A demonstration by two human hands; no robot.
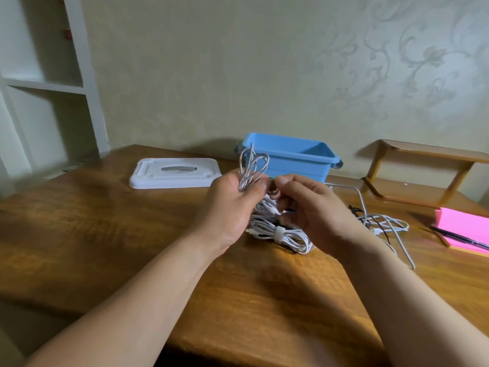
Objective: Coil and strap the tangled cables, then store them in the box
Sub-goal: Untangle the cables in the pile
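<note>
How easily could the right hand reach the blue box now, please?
Probably yes: the blue box stands lidless just beyond the right hand, with nothing between, though it is pinching something.

The box (291,160) is light blue, with darker grey-blue handles. Its lid (174,173) is white, with a grey grip in the middle. The counter (105,221) is warm brown wood with darker grain lines. The wall (397,62) is pale cream with a faint grey-green pattern of leaves and scrolls on the right part. The shelf (79,49) is white. The rack (423,154) is light honey-brown wood. The pad (465,223) is bright pink, and the pen (460,238) on it is black. The cables (291,238) are white, with a white strap (278,232); one thin cable (356,210) is black. The coil (251,165) is greyish white. A small bit (271,178) beside it looks green, but it is mostly hidden.
</note>
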